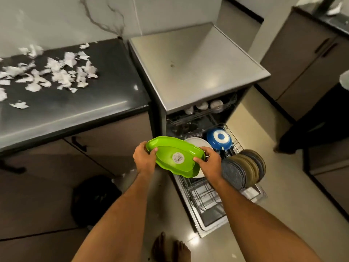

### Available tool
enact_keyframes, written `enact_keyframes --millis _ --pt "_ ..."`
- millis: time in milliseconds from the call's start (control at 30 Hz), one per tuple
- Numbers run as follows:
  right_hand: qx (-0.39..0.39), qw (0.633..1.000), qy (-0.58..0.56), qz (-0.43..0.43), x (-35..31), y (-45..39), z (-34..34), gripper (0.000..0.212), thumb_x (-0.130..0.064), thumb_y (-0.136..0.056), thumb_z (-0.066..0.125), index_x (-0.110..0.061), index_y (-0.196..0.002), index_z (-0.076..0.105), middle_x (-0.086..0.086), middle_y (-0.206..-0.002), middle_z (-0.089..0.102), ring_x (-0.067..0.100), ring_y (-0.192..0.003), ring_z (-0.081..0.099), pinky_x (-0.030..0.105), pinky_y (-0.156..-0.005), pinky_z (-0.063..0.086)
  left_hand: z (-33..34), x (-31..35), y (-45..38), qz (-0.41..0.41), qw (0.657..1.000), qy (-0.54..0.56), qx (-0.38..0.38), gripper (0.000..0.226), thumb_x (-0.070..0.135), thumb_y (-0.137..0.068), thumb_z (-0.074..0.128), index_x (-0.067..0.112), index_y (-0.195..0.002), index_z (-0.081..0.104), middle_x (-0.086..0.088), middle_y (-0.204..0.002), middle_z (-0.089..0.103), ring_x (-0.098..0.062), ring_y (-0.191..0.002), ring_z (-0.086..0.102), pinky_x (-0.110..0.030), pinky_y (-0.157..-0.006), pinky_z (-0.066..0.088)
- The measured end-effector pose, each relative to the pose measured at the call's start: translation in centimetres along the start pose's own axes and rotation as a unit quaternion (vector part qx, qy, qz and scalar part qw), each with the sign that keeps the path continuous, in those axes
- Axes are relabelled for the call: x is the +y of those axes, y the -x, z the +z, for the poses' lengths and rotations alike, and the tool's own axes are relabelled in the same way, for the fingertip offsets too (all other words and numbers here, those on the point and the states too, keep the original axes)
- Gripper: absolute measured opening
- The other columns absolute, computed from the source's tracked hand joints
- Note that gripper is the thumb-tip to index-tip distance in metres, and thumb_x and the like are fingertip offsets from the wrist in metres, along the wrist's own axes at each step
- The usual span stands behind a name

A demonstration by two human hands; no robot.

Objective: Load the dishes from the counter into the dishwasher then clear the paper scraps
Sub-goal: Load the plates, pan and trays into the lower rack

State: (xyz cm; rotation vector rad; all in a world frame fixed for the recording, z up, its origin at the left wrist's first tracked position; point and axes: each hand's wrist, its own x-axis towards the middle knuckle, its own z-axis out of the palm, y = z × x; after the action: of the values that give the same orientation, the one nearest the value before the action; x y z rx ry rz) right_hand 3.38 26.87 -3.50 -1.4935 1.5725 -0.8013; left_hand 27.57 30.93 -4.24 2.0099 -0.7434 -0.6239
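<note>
Plates (243, 168) and blue pan (219, 138) in rack (204, 195) beside green tray (175, 156).

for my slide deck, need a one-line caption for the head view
Both hands, left and right, hold a green tray over the dishwasher's lower rack.

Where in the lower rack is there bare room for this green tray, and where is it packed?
Bare tines show in the near part of the lower rack, in front of the white plate. The right side is crowded with upright grey plates; the far end holds the blue pan. Both hands, left hand and right hand, grip the green tray.
</note>
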Motion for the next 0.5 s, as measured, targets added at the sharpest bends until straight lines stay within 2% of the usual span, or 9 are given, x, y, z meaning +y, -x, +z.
enact_keyframes --millis 133,333,500 --pt "0.034 0.999 0.002 0.041 5.5 0.5 -1.7 0.044 -0.005 -0.074 0.088 -0.011 -0.113 0.070 0.004 -0.102 0.071 0.027 -0.097 0.067 0.040 -0.083 0.056 6.0 -2.8 0.4 0.023 0.997 -0.041 -0.061 0.055 0.022 -0.076 0.085 0.010 -0.126 0.065 -0.015 -0.111 0.068 -0.035 -0.099 0.066 -0.047 -0.092 0.053" --pt "0.062 0.992 0.007 0.107 13.6 1.1 -3.6 0.044 -0.004 -0.077 0.085 -0.015 -0.116 0.069 0.007 -0.104 0.073 0.028 -0.097 0.069 0.051 -0.089 0.057 12.8 -6.0 2.6 0.049 0.988 -0.054 -0.135 0.055 0.016 -0.072 0.088 0.010 -0.123 0.067 -0.016 -0.112 0.063 -0.036 -0.102 0.065 -0.049 -0.094 0.053" --pt "0.058 0.989 0.022 0.136 20.3 0.9 -3.7 0.042 -0.001 -0.077 0.084 -0.009 -0.115 0.068 0.007 -0.096 0.072 0.029 -0.091 0.069 0.048 -0.085 0.058 17.9 -8.4 3.4 0.036 0.985 -0.057 -0.159 0.055 0.015 -0.068 0.090 0.012 -0.119 0.068 -0.013 -0.111 0.066 -0.033 -0.103 0.065 -0.046 -0.092 0.054"
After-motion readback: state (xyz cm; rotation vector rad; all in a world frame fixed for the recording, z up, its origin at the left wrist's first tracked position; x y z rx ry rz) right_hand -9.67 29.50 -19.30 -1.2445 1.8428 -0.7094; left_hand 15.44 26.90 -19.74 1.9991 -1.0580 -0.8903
